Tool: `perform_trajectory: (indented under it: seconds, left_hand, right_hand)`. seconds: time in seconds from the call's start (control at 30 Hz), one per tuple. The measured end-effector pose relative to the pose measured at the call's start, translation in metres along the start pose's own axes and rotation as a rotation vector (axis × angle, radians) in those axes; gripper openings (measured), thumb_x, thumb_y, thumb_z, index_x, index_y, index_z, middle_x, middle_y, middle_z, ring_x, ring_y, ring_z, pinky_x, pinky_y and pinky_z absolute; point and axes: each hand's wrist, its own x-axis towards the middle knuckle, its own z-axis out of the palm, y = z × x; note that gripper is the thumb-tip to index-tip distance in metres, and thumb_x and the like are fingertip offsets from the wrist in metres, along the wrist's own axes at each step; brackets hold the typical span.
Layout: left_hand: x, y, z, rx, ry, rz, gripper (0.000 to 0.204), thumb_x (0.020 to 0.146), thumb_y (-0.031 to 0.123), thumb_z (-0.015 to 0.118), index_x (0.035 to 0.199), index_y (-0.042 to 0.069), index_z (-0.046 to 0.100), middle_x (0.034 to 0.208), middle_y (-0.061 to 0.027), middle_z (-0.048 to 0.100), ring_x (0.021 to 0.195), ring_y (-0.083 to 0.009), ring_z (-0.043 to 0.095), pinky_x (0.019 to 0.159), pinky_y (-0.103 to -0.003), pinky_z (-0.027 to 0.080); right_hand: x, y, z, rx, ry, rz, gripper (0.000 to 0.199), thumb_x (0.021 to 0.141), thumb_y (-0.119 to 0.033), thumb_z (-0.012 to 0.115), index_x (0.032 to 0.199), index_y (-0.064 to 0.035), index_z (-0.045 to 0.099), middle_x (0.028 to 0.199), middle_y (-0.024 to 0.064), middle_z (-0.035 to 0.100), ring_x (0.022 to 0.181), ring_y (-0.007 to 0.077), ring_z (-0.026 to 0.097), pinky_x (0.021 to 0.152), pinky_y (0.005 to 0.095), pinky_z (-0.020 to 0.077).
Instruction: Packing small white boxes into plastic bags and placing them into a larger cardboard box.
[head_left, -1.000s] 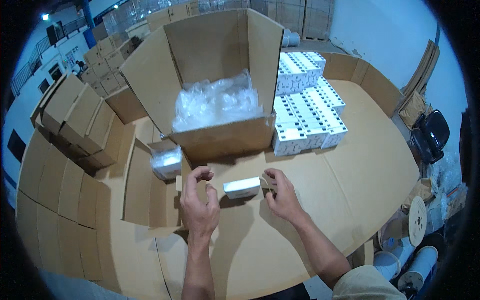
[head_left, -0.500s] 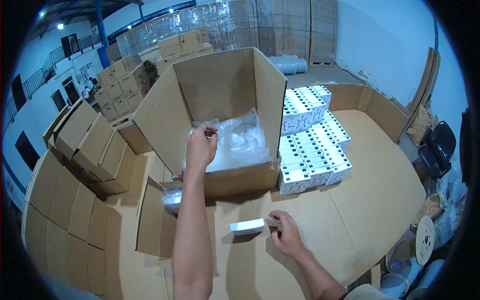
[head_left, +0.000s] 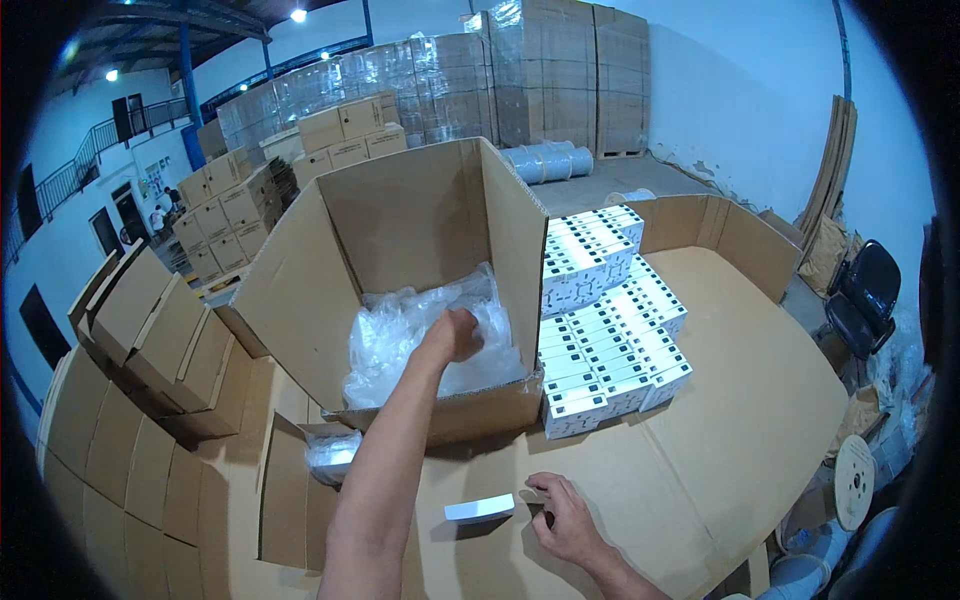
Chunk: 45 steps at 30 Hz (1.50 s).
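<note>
The left hand (head_left: 458, 335) is inside the large carton (head_left: 412, 215), walls rising around it, among clear plastic bags (head_left: 395, 345); whether it grips one cannot be told. Its forearm stretches forward over the near edge. The right hand (head_left: 565, 522), fingers bent, is low over the tabletop (head_left: 760, 370), any grasp unclear. Just left of it sits a small white box (head_left: 480, 509). Bare tabletop spreads rightward; stacked white boxes (head_left: 612, 335) bound the room ahead.
</note>
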Motion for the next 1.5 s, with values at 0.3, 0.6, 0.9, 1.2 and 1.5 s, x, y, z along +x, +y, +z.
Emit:
perform_trajectory:
  seconds: [0.3, 0.6, 0.9, 1.2, 1.5]
  left_hand:
    - [-0.009, 0.0, -0.034, -0.305, 0.232, -0.214, 0.033, 0.085, 0.026, 0.078, 0.086, -0.005, 0.069, 0.086, -0.026, 0.071, 0.085, -0.0385, 0.071, 0.078, -0.044, 0.053]
    - [-0.042, 0.011, -0.088, -0.863, 0.6, -0.028, 0.023, 0.085, 0.008, 0.077, 0.103, -0.002, 0.067, 0.095, -0.0086, 0.073, 0.089, -0.0144, 0.068, 0.081, -0.031, 0.053]
    - [-0.226, 0.128, -0.074, -1.395, 0.611, 0.005, 0.04, 0.089, -0.002, 0.068, 0.126, -0.002, 0.055, 0.104, -0.0063, 0.07, 0.094, -0.0111, 0.065, 0.084, -0.026, 0.052]
    - [-0.354, 0.135, 0.054, -1.494, 0.328, -0.172, 0.036, 0.088, -0.006, 0.069, 0.12, 0.001, 0.054, 0.115, -0.0062, 0.063, 0.109, -0.0131, 0.06, 0.096, -0.028, 0.048]
    - [-0.36, 0.137, 0.068, -1.592, 0.135, -0.117, 0.037, 0.091, -0.004, 0.068, 0.125, -0.001, 0.054, 0.114, -0.008, 0.063, 0.105, -0.0146, 0.062, 0.097, -0.03, 0.05]
  right_hand:
    - [0.003, 0.001, -0.004, 0.013, -0.046, 0.048, 0.046, 0.08, 0.002, 0.056, 0.126, -0.0005, 0.052, 0.127, 0.0207, 0.055, 0.124, 0.0394, 0.052, 0.106, 0.0473, 0.0436]
    - [-0.002, -0.002, -0.005, 0.025, -0.044, 0.027, 0.044, 0.081, 0.002, 0.056, 0.124, -0.0001, 0.052, 0.125, 0.0216, 0.056, 0.122, 0.0407, 0.052, 0.105, 0.0475, 0.0437]
    - [-0.001, -0.001, -0.015, 0.079, 0.117, 0.003, 0.035, 0.087, -0.001, 0.053, 0.122, 0.0021, 0.058, 0.112, 0.017, 0.067, 0.097, 0.0275, 0.07, 0.083, 0.0387, 0.0563]
    - [0.0, -0.041, -0.041, 1.044, -0.336, 0.253, 0.036, 0.098, -0.01, 0.064, 0.131, 0.0012, 0.054, 0.108, 0.0093, 0.066, 0.094, 0.0137, 0.064, 0.081, 0.0295, 0.053]
    - [-0.002, -0.03, -0.027, 0.586, -0.464, 0.185, 0.039, 0.086, 0.003, 0.073, 0.122, -0.0004, 0.059, 0.097, 0.0023, 0.065, 0.09, 0.0082, 0.063, 0.079, 0.0243, 0.0532]
